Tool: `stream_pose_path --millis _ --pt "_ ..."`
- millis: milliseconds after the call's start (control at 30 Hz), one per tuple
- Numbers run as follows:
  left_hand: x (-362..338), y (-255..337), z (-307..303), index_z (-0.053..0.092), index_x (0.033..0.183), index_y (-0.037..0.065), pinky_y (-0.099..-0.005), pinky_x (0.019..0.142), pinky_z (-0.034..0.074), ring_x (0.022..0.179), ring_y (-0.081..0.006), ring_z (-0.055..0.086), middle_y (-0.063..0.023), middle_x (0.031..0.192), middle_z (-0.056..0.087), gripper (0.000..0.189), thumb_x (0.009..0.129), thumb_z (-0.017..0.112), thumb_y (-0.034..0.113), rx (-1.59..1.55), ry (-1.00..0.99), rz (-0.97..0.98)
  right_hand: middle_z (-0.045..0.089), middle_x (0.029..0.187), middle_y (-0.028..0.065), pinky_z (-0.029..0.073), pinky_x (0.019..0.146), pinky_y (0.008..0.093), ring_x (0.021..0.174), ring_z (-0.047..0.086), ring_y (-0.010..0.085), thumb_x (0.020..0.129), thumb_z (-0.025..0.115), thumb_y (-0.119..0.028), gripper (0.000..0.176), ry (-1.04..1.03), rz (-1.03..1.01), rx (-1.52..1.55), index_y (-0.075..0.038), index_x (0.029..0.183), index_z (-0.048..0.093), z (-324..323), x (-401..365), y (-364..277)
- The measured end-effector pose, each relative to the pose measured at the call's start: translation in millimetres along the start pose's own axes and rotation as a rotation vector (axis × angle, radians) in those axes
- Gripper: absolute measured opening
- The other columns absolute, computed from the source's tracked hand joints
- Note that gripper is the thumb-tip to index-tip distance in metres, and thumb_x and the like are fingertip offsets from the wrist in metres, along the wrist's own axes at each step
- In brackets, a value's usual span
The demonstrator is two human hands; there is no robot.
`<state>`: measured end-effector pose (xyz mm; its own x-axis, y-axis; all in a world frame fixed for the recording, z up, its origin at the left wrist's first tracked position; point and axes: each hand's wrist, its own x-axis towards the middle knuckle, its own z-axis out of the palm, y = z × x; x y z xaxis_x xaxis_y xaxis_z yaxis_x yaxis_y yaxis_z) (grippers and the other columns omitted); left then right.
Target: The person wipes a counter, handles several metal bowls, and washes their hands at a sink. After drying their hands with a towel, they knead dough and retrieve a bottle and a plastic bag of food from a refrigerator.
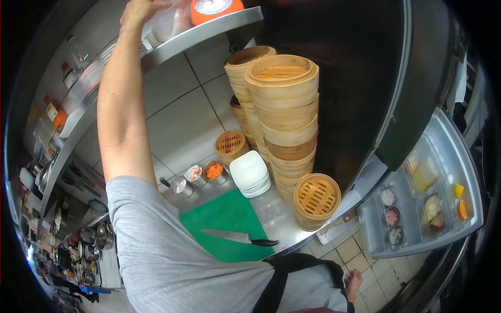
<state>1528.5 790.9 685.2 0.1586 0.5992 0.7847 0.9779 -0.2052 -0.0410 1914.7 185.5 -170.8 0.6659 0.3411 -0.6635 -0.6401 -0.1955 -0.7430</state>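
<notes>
My left arm is stretched up to the metal shelf, where my left hand [142,10] is partly cut off by the top edge. Its fingers bend over the top of a clear plastic bag [169,23], and they appear closed on it. Beside the bag stands an orange kitchen scale [214,8]. Low at my side hangs my right hand [353,281], loosely open and holding nothing. Below my left arm, a knife [229,236] with a black handle lies on a green cutting board [235,208].
Tall stacks of bamboo steamers [289,120] rise beside white square plates [250,172]. Metal cups hold orange pieces [214,171] and pale pieces [194,173]. To the right, an open refrigerator door [373,237] has food in its shelves. Bottles [55,112] line the left shelf.
</notes>
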Motion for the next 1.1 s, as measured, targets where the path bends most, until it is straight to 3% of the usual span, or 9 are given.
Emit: stream_pose_path --millis 267,400,467,533,600,633,733,900,1100 --pt "53 -55 22 0.071 0.100 0.010 -0.0264 0.057 0.042 0.068 -0.0119 0.060 -0.0024 0.072 0.063 0.041 0.082 0.075 0.047 -0.498 -0.285 -0.178 0.062 0.088 -0.0010 0.044 0.056 0.0244 0.069 0.057 0.0102 0.098 0.057 -0.022 0.015 0.042 0.015 -0.019 -0.014 0.111 0.060 7 -5 -7" --pt "88 -76 17 0.070 0.110 0.010 -0.0248 0.060 0.046 0.071 -0.0119 0.064 -0.0041 0.077 0.068 0.033 0.089 0.069 0.035 -0.139 -0.202 -0.384 0.062 0.088 -0.0004 0.044 0.055 0.0243 0.068 0.057 0.0103 0.098 0.059 -0.024 0.015 0.039 0.014 -0.005 -0.014 0.108 0.060 8 -3 -3" --pt "98 -93 33 0.072 0.106 0.008 -0.0272 0.069 0.050 0.078 -0.0143 0.067 -0.0092 0.084 0.072 0.026 0.089 0.063 0.026 -0.814 0.275 -0.393 0.062 0.088 -0.0001 0.044 0.055 0.0243 0.068 0.057 0.0104 0.098 0.059 -0.024 0.014 0.032 0.016 -0.003 -0.014 0.107 0.060 7 0 -1" --pt "79 -67 20 0.071 0.105 0.007 -0.0320 0.076 0.054 0.080 -0.0178 0.070 -0.0120 0.087 0.074 0.027 0.086 0.063 0.024 -0.691 0.239 -0.140 0.062 0.088 0.0003 0.044 0.055 0.0245 0.068 0.057 0.0108 0.097 0.060 -0.026 0.015 0.020 0.016 0.008 -0.014 0.107 0.060 7 0 0" --pt "74 -57 14 0.071 0.107 0.008 -0.0364 0.085 0.054 0.090 -0.0243 0.072 -0.0151 0.096 0.074 0.030 0.084 0.066 0.025 -0.102 -0.010 0.057 0.062 0.088 0.0004 0.044 0.055 0.0245 0.068 0.057 0.0111 0.097 0.061 -0.026 0.015 0.009 0.019 0.007 -0.014 0.107 0.060 8 0 0" --pt "77 -56 18 0.071 0.107 0.009 -0.0400 0.089 0.052 0.098 -0.0283 0.070 -0.0156 0.102 0.073 0.032 0.080 0.071 0.026 0.045 0.521 0.103 0.061 0.088 0.0005 0.044 0.055 0.0246 0.068 0.057 0.0114 0.097 0.061 -0.026 0.016 0.001 0.018 0.007 -0.014 0.107 0.059 8 0 0" --pt "41 -4 -2 0.071 0.102 0.002 -0.0396 0.075 0.056 0.086 -0.0274 0.070 -0.0193 0.096 0.072 0.037 0.086 0.074 0.036 -0.371 0.651 0.083 0.061 0.087 0.0004 0.044 0.055 0.0246 0.068 0.057 0.0115 0.097 0.061 -0.027 0.017 0.017 0.009 -0.001 -0.014 0.107 0.059 12 0 -3" --pt "58 -36 39 0.073 0.105 0.010 -0.0432 0.090 0.051 0.102 -0.0322 0.068 -0.0176 0.105 0.072 0.036 0.075 0.075 0.029 0.244 -0.042 0.318 0.061 0.088 0.0002 0.044 0.056 0.0245 0.069 0.057 0.0111 0.097 0.060 -0.027 0.017 -0.025 0.021 -0.040 -0.014 0.107 0.059 16 5 -4" --pt "48 -11 -1 0.072 0.107 0.004 -0.0313 0.067 0.052 0.094 -0.0156 0.068 -0.0092 0.095 0.069 0.042 0.075 0.078 0.030 0.001 -0.436 0.043 0.061 0.086 0.0001 0.044 0.055 0.0247 0.067 0.057 0.0107 0.098 0.059 -0.029 0.016 -0.026 0.033 -0.060 -0.014 0.104 0.058 14 3 -4"
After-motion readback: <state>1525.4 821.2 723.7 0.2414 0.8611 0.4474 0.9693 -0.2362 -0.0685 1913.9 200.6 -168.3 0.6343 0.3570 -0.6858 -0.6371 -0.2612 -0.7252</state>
